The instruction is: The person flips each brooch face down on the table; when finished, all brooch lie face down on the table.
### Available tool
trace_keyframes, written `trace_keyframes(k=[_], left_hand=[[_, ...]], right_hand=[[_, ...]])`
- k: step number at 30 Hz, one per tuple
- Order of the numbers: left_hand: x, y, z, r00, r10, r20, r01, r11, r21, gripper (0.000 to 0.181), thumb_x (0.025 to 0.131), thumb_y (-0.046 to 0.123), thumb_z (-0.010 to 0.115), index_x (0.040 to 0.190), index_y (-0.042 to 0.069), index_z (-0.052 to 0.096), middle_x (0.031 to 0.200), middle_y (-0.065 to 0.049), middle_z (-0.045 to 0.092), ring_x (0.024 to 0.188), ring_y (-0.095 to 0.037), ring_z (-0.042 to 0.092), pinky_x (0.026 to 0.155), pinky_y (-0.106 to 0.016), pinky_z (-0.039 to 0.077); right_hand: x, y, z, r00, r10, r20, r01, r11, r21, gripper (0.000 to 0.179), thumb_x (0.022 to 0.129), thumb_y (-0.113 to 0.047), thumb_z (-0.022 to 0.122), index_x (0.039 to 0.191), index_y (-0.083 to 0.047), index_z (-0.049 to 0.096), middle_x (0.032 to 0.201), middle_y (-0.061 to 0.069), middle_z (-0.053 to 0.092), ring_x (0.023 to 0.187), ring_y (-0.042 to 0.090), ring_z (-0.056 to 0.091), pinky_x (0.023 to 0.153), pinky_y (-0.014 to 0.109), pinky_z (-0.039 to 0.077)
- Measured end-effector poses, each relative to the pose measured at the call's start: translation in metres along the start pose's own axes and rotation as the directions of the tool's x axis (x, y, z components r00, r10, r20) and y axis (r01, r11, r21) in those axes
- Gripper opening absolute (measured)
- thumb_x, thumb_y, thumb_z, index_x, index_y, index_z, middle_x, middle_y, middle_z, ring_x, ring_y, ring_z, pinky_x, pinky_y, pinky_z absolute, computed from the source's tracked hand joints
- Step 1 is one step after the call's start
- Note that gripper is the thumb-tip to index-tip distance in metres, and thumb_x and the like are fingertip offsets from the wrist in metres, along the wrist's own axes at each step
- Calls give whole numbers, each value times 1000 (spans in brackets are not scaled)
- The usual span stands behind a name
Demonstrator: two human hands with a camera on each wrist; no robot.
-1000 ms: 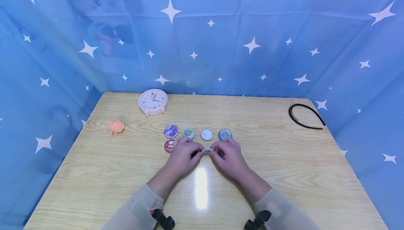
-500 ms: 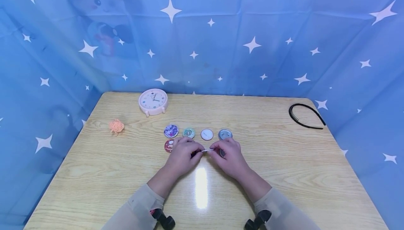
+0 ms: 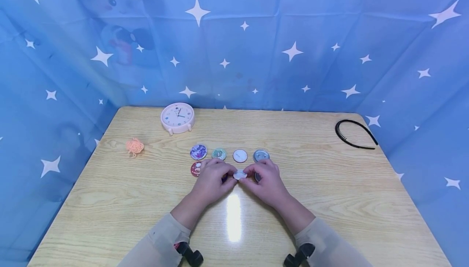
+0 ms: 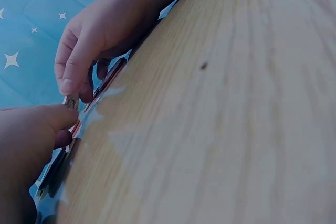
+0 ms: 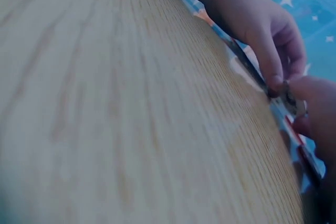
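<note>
Above the table, both hands pinch one small round badge (image 3: 239, 174) between thumbs and fingertips. My left hand (image 3: 211, 180) grips its left edge, and my right hand (image 3: 266, 181) its right edge. A pale, whitish face of it is tilted toward the head camera. Behind the hands lie a purple badge (image 3: 198, 152), a green badge (image 3: 219, 154), a white badge (image 3: 240, 156) and a silver-grey badge (image 3: 261, 155). A red badge (image 3: 196, 169) is partly covered by the left hand. Another dark round piece (image 3: 258, 177) shows beneath the right hand's fingers.
A pink clock (image 3: 178, 118) stands at the back left of the wooden table (image 3: 311, 169). Left of the badges is a peach yarn bundle (image 3: 134, 147). A black headband (image 3: 354, 135) lies at the far right. Blue star-patterned cloth (image 3: 234, 43) hangs behind the table.
Between the fingers the badge has turned, from a thin printed face through edge-on to a pale face now. Both hands stay in nearly the same place.
</note>
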State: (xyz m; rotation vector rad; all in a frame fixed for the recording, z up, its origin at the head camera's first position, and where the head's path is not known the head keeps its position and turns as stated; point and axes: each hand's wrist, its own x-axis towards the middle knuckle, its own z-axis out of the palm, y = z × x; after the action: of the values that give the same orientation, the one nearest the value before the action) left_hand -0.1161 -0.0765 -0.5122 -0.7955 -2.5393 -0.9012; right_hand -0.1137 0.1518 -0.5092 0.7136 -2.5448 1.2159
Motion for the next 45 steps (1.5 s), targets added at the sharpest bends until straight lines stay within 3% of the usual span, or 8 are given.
trace_keyframes(k=[11, 18, 30, 38, 42, 45], left_hand=[[-1, -1, 1, 999, -12, 32, 11, 1000, 15, 35, 85, 33, 91, 114, 18, 80, 92, 8, 74, 99, -16, 61, 94, -45, 39], [-1, 0, 1, 1000, -1, 25, 1, 1000, 10, 34, 86, 32, 90, 115, 17, 80, 90, 8, 73, 98, -17, 61, 94, -46, 39], [0, 3, 0, 987, -50, 150, 36, 994, 100, 29, 91, 35, 83, 116, 22, 81, 112, 5, 75, 115, -22, 59, 104, -53, 38], [-5, 2, 1, 991, -43, 127, 32, 996, 89, 32, 90, 35, 84, 119, 21, 79, 114, 3, 74, 118, -24, 59, 108, -53, 37], [-11, -1, -4, 990, -47, 134, 36, 996, 82, 36, 91, 35, 83, 122, 20, 77, 119, 1, 71, 121, -25, 57, 107, -53, 37], [-15, -7, -11, 993, -45, 106, 37, 996, 78, 40, 88, 34, 85, 123, 19, 76, 124, 0, 68, 123, -27, 56, 106, -54, 36]], right_hand=[[0, 3, 0, 998, -60, 16, 61, 996, -68, 31, 78, -22, 97, 105, -15, 82, 98, -7, 78, 106, 23, 58, 98, 58, 38], [-1, 5, 0, 994, -101, 34, 105, 986, -132, 42, 78, -23, 96, 117, -13, 83, 99, -2, 77, 109, 26, 59, 92, 57, 42], [-1, 4, 0, 994, -88, 68, 98, 981, -168, 34, 78, -26, 95, 109, -18, 84, 97, -5, 74, 107, 25, 55, 91, 54, 39], [0, 5, 2, 993, -87, 80, 101, 978, -184, 32, 82, -33, 91, 110, -20, 83, 101, -5, 74, 110, 25, 55, 96, 56, 37], [3, 3, 5, 989, -142, 52, 149, 968, -202, 30, 82, -33, 89, 107, -17, 83, 102, -3, 73, 111, 27, 56, 99, 58, 36], [8, -2, 11, 981, -191, 24, 192, 960, -203, 29, 82, -32, 87, 105, -16, 83, 105, 0, 74, 111, 30, 56, 99, 61, 36]])
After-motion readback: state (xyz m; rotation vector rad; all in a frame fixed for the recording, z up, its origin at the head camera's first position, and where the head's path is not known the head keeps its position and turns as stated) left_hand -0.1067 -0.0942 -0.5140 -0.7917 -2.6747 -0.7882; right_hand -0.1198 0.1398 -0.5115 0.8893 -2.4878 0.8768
